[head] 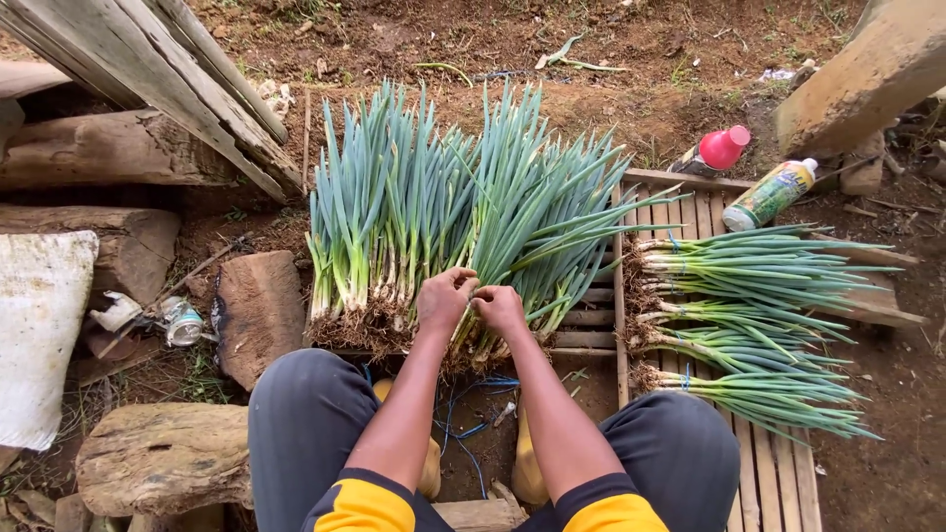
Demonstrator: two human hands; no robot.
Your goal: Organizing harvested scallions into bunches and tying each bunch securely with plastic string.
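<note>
gripping green onions (pixel 463 212), left hand (pixel 443 300) beside right hand (pixel 501 307)

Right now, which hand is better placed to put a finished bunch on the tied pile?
Probably the right hand: the tied bunches lie on the slatted rack on its side; the left hand would cross over.

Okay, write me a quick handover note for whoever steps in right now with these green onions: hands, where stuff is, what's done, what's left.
Left hand and right hand: both closed on the stalks of one clump in the loose green onions, just above the roots.
Loose green onions lie fanned out in front of the knees, roots toward the person.
Done: tied bundles lie stacked on the slatted wooden rack to the right, each bound with blue string.
Spare blue string lies on the ground between the feet.
Left: the fanned pile appears untied.
Two bottles lie beyond the rack.
</note>
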